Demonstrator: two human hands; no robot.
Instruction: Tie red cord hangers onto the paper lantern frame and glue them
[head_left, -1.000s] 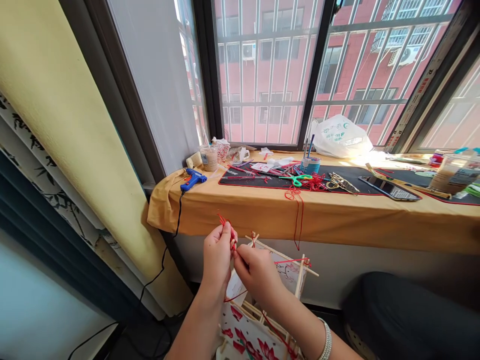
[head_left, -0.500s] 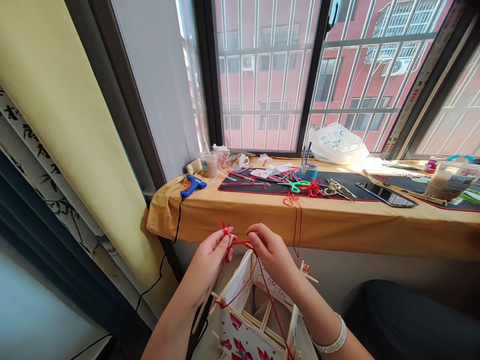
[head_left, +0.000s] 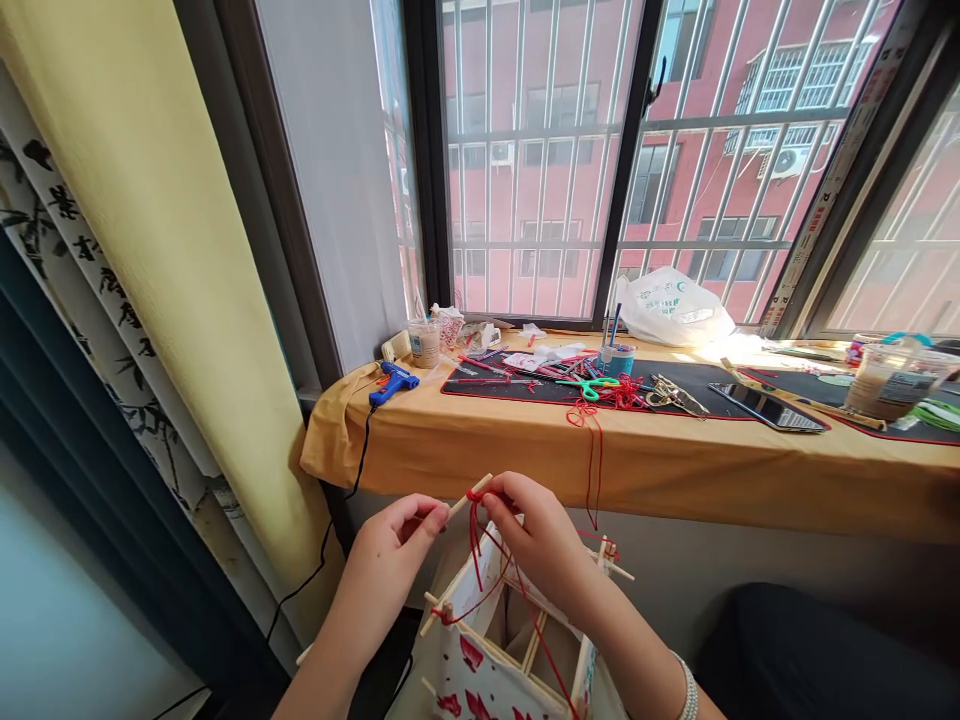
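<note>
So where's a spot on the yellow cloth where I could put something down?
The yellow cloth has bare room along its front, between the blue glue gun and the hanging red cord, and again right of that cord, below the phone. The black mat is crowded around the green scissors and red sticks.

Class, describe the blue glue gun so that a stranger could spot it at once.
Find the window ledge draped in mustard-yellow cloth. Left of the black mat lies a blue hot glue gun, set apart from the crowded mat and the only item trailing a black cord over the ledge's front edge.
</note>
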